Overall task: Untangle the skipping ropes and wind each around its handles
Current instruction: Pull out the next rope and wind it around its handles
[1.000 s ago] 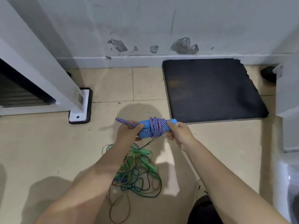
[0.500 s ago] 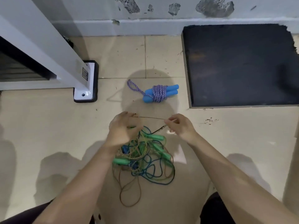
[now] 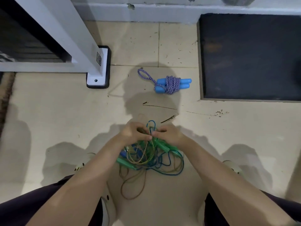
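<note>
A skipping rope with light blue handles [image 3: 172, 84] lies on the floor tiles ahead, its purple-white cord wound round the handles and a loop sticking out to the left. Below it lies a tangle of thin ropes [image 3: 151, 157]: blue, green, yellowish and brown cords with green handles [image 3: 124, 163] among them. My left hand [image 3: 134, 133] and my right hand [image 3: 167, 135] meet at the top of the tangle, fingers curled, each pinching cords there. What exactly lies under the fingers is hidden.
A white post with a black-edged base [image 3: 97, 79] stands at the upper left. A dark mat [image 3: 250, 56] covers the floor at the upper right. A thin stick [image 3: 169, 119] and bits of debris lie between the wound rope and the tangle. My knees frame the bottom.
The wound blue-handled rope left my hands and now lies on the floor. Both hands dropped to the tangle, first stretching a thin strand between them, now close together on the cords.
</note>
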A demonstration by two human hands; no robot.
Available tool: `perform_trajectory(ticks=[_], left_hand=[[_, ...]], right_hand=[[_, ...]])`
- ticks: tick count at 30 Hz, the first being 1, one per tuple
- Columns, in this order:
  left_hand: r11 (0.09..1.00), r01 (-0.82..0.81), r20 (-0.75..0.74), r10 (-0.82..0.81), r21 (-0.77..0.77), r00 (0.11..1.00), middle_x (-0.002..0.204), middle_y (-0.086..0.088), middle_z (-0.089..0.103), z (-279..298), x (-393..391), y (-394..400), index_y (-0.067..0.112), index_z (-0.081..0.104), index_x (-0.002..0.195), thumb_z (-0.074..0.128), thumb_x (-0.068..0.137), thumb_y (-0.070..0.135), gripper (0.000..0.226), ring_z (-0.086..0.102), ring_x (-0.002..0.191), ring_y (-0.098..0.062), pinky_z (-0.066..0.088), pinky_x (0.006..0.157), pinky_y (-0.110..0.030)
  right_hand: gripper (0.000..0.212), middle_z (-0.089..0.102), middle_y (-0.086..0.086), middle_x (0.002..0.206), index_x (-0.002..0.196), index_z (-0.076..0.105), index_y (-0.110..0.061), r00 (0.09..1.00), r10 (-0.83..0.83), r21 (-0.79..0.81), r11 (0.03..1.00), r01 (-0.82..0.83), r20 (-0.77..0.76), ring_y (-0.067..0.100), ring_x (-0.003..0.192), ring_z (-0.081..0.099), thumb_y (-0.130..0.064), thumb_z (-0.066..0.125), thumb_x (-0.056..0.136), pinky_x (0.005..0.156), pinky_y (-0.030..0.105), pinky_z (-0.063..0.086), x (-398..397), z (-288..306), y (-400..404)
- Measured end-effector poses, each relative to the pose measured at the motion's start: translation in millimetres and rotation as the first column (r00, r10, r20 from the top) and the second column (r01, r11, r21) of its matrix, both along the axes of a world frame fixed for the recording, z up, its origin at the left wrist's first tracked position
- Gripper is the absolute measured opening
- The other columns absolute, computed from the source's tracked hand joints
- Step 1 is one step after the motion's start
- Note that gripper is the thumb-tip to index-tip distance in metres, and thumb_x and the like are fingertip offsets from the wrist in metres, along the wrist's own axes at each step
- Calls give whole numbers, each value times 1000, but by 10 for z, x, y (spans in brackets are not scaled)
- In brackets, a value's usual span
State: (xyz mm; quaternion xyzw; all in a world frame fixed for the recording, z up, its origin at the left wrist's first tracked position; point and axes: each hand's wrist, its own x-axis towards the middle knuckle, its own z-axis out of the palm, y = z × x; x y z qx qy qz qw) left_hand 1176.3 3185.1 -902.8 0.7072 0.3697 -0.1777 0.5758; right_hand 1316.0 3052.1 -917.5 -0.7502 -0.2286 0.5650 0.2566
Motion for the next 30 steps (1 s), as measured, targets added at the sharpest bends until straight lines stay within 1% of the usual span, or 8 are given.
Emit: perform_trajectory(ticks=[2,5,14,18,21,23,26,30], left_hand=[[1000,-13,37,13,4,999,62,6,61,183,30,16,19,73,72,85,74,24,13,50,55,-4,36,53,-17],[999,-52,86,51,9,995,60,10,60,633,63,22,12,73,79,83,77,20,13,50,50,4,38,54,-11],[996,-90,346,76,25,935,56,11,61,2847,-69,-213,14,65,75,79,82,18,16,52,52,-3,39,52,-14],[997,-74,489,47,37,871,56,9,60,3913,-257,-466,11,62,80,78,82,13,16,52,48,-3,40,48,-13],[990,-129,625,63,60,778,63,2,61,4476,-405,-640,8,64,86,79,78,14,18,53,52,-9,42,50,-18],[979,-193,701,91,67,708,61,0,62,4690,-468,-737,7,63,87,74,83,11,12,53,49,-11,37,46,-17],[966,-248,747,116,67,654,61,-9,63,4768,-490,-862,8,66,85,73,85,15,10,50,57,-21,31,46,-23],[952,-306,769,180,22,614,60,-6,63,4630,-434,-934,7,65,83,73,84,13,10,48,56,-20,30,45,-22]], right_hand=[[31,50,-9,52,68,68,-12,999,-48,40,998,49,-14,9,50,45,-38,70,84,56,27,35,60,227,-6],[26,56,-2,62,85,74,-6,995,-66,117,990,74,-75,12,58,49,-32,70,87,58,27,40,184,691,-42],[18,59,1,73,79,67,-14,997,67,334,941,-47,-47,11,62,50,-22,63,94,57,21,37,255,2787,-286],[15,62,-1,69,80,69,-14,996,40,462,884,-70,74,13,62,53,-24,67,91,59,23,40,139,3759,-525],[21,62,0,78,100,64,-18,973,-134,611,791,-10,189,15,64,56,-28,74,85,61,29,42,6,4310,-696],[36,56,2,89,109,58,-28,918,-306,725,688,28,254,12,69,54,-30,79,80,63,29,43,-94,4556,-780],[22,51,0,85,94,63,-24,864,-419,847,531,-16,279,11,71,46,-26,79,80,68,25,40,-269,4786,-871],[20,58,11,73,78,67,-15,907,-234,780,609,-144,350,11,69,49,-31,80,78,67,29,41,-443,4726,-875]])
